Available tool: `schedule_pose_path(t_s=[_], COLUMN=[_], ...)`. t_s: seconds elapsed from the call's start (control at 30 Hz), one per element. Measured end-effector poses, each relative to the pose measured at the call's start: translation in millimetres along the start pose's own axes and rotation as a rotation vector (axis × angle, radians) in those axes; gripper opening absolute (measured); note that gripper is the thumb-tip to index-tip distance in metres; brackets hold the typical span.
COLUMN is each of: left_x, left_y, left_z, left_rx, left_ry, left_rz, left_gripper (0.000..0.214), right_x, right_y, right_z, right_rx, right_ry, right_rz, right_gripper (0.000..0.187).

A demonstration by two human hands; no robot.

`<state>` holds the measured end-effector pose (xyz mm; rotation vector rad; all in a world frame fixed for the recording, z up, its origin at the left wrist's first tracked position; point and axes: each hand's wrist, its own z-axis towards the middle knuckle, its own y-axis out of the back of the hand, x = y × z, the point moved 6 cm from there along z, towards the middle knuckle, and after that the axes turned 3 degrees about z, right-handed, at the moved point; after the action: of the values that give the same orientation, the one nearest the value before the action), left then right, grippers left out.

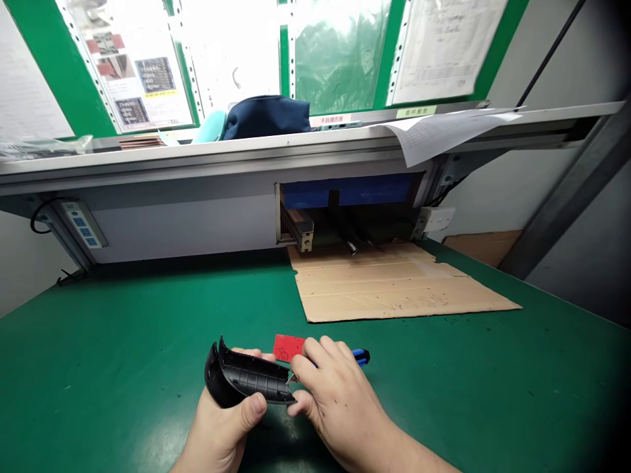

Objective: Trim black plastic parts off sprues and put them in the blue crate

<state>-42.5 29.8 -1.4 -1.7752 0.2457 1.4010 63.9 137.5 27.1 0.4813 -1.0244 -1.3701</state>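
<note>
A curved black plastic shell (256, 376) with ribs on its inner face is gripped in my left hand (229, 420), thumb along the near edge and fingers behind it. My right hand (335, 381) is closed around a utility knife (362, 357); its blue and black handle end sticks out past the knuckles. A short metal blade tip shows at the shell's right end, and my right thumb is against that same end. Most of the knife is hidden by my fingers. Just behind my hands lies a red card (288, 347) with handwriting on it.
A flat cardboard sheet (379, 289) lies on the green tabletop (148, 315), with dark specks around. Above it, an opening in the back panel shows a metal rail (302, 231). The shelf (197, 152) overhead carries a dark blue pouch (266, 117) and loose papers (424, 135).
</note>
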Motion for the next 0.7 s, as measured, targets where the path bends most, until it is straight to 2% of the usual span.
schedule_pose_path(t_s=[0.2,0.43,0.57,0.7], left_x=[1.0,2.3,1.5,-2.1], left_y=[1.1,2.6,2.1,-0.6], left_z=[1.8,2.3,2.3,2.0], left_rx=[0.038,0.057,0.058,0.036], left_ry=[-0.030,-0.034,-0.039,-0.052], left_rz=[0.022,0.047,0.059,0.051], left_gripper=[0.051,0.050,0.049,0.050], right_x=[-2.7,-4.7,-6.3,-6.2], right_y=[-4.8,-7.7,-8.5,-6.4], right_z=[-2.0,-0.8,-1.7,-2.5], right_rx=[0.055,0.115,0.142,0.122], right_ry=[0.000,-0.009,-0.024,0.000], right_rz=[0.001,0.026,0.065,0.150], right_gripper=[0.039,0.035,0.038,0.056])
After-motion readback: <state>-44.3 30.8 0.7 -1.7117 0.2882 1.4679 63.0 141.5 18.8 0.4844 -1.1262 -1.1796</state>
